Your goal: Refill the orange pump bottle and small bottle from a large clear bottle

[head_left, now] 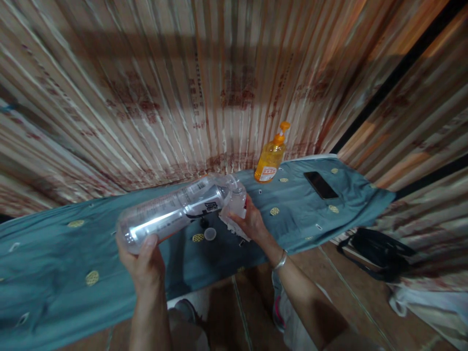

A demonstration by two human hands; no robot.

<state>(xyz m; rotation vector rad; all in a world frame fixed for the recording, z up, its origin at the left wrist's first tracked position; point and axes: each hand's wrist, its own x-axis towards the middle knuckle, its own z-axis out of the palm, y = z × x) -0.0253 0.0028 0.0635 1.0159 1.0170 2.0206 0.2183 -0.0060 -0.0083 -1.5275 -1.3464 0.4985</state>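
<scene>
We've got the clear plastic bottle point(175, 212) tipped on its side over the bench point(54, 253), left hand point(144, 261) cupped round its base to steady it. Right hand point(252, 222) pinches a white cloth point(234, 222) against the neck end, probably wiping it, and the little cap point(209, 234) sits just below, between both hands.

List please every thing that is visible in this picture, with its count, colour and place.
plastic bottle: one, clear, lying sideways in both hands above the cloth
tissue: one, white, at the bottle's neck in the right hand
bottle cap: one, whitish, on the cloth under the bottle
pump bottle: one, orange, upright at the cloth's far edge
phone: one, black, flat on the cloth, right side
cloth: one, teal with yellow spots, covering the table
bag: one, black, on the floor at right
left hand: holds the bottle's base
right hand: at the bottle's neck, bracelet on wrist
</scene>
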